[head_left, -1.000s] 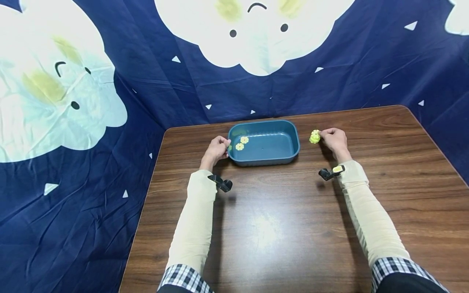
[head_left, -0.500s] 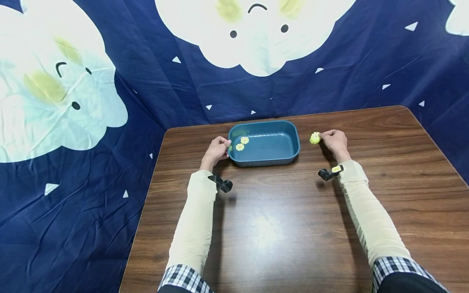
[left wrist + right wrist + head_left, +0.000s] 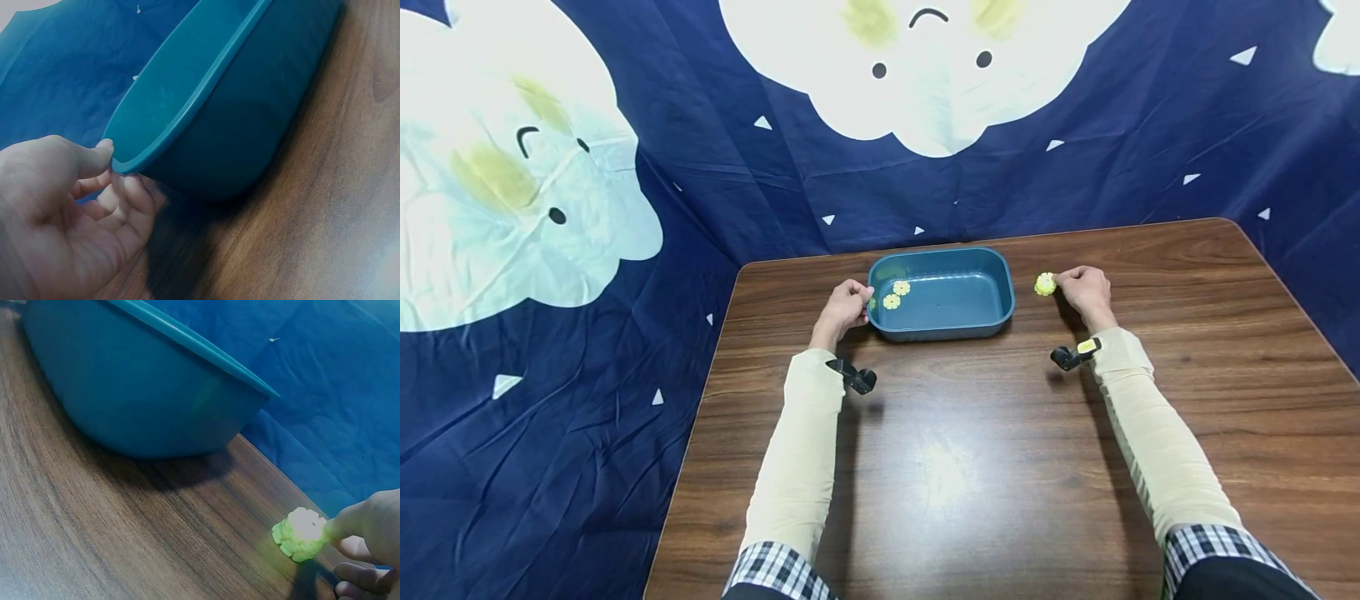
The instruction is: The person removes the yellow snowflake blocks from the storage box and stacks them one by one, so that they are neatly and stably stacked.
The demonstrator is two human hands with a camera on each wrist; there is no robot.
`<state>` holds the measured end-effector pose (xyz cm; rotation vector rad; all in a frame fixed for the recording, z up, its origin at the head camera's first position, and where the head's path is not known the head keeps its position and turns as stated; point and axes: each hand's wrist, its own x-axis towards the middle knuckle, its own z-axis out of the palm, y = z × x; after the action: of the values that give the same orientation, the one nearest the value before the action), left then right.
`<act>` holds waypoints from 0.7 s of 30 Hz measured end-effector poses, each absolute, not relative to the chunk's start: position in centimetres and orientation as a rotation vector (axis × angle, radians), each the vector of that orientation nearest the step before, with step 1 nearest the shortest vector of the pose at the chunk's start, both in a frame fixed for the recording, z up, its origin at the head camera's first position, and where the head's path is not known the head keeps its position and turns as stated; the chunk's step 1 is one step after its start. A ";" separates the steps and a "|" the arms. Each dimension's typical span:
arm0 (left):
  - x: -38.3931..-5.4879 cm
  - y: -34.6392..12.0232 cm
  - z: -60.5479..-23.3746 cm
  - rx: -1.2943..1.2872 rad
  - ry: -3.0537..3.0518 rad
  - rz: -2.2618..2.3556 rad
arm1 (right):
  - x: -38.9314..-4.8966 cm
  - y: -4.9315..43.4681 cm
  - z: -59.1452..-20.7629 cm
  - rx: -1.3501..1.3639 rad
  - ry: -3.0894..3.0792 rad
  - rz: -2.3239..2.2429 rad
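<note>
At the back of the table stands a teal oblong basin (image 3: pixel 951 302). My left hand (image 3: pixel 847 305) pinches its left rim, thumb on top and fingers beneath, as the left wrist view shows. Inside the basin, near that end, lie two small yellow flower-shaped pieces (image 3: pixel 897 294). My right hand (image 3: pixel 1084 292), to the right of the basin, pinches the edge of a yellow flower-shaped piece (image 3: pixel 305 524) between thumb and forefinger. It overlaps more yellow-green petals just below it, close over the table. Glare washes out its details in the right wrist view.
The brown wood-grain table (image 3: pixel 947 433) ends at a back edge right behind the basin. A dark blue cloth (image 3: pixel 880 192) with white cloud figures hangs behind and to the left. Each wrist carries a small black camera mount (image 3: pixel 853 377).
The yellow flower-shaped piece in my right hand has come down slightly, so it now overlaps the petals below it more closely. My left hand and the basin have stayed in place.
</note>
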<state>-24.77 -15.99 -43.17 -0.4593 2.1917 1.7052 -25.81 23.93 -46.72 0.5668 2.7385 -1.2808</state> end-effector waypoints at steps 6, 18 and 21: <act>-24.7 -16.0 -43.1 -0.456 2.196 1.697 | -25.7 23.9 -46.6 0.580 2.743 -1.288; -24.7 -16.0 -43.0 -0.454 2.192 1.701 | -25.8 23.7 -45.7 0.578 2.836 -1.359; -24.8 -16.0 -43.1 -0.452 2.190 1.701 | -25.7 23.4 -45.1 0.558 2.853 -1.402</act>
<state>-24.76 -16.03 -43.12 -0.4520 2.1899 1.7014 -25.71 23.38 -45.07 0.5575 2.8531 -1.4017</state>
